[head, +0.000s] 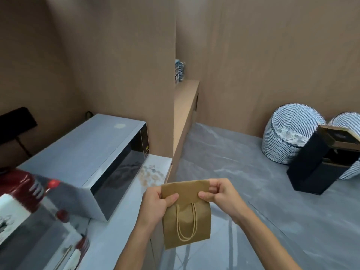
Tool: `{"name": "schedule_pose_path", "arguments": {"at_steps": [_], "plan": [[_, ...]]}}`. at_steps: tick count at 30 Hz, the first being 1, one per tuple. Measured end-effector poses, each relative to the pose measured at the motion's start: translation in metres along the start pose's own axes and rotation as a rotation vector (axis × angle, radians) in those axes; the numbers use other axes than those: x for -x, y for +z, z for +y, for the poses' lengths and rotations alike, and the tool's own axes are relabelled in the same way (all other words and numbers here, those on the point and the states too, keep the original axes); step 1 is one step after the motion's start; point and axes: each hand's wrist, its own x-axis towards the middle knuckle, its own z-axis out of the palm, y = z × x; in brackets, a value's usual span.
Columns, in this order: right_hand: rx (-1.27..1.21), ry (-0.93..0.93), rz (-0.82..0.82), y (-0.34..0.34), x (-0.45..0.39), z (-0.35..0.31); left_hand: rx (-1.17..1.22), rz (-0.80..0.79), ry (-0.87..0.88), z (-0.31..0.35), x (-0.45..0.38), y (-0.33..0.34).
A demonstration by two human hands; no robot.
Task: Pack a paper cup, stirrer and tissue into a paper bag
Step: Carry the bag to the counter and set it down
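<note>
Both hands, left and right, pinch the flat paper bag at its folded top (cup, stirrer, tissue nowhere visible), so opening it looks next.

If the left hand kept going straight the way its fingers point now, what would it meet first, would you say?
The left hand points rightward across the paper bag it grips, so it would probably meet the right hand pinching the bag's other top corner; depth looks similar.
</note>
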Motion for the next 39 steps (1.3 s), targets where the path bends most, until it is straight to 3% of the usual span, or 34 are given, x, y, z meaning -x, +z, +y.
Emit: {"name": "schedule_pose_path", "arguments": {"at_steps": [8,16,21,31,39], "plan": [[0.038,-0.041,0.027,-0.084,-0.122,0.016,-0.009,0.046,-0.017,0.002,-0.131,0.059],[0.115,-0.067,-0.115,-0.217,-0.276,0.008,-0.035,0.122,-0.02,0.034,-0.275,0.147],[0.174,-0.076,-0.258,-0.277,-0.369,-0.007,-0.206,0.138,-0.016,0.063,-0.35,0.175],[0.183,-0.058,-0.347,-0.289,-0.547,-0.004,-0.503,0.334,0.019,0.057,-0.494,0.161],[0.436,-0.023,-0.256,-0.279,-0.705,0.012,-0.088,0.654,-0.11,0.025,-0.63,0.135]]}}
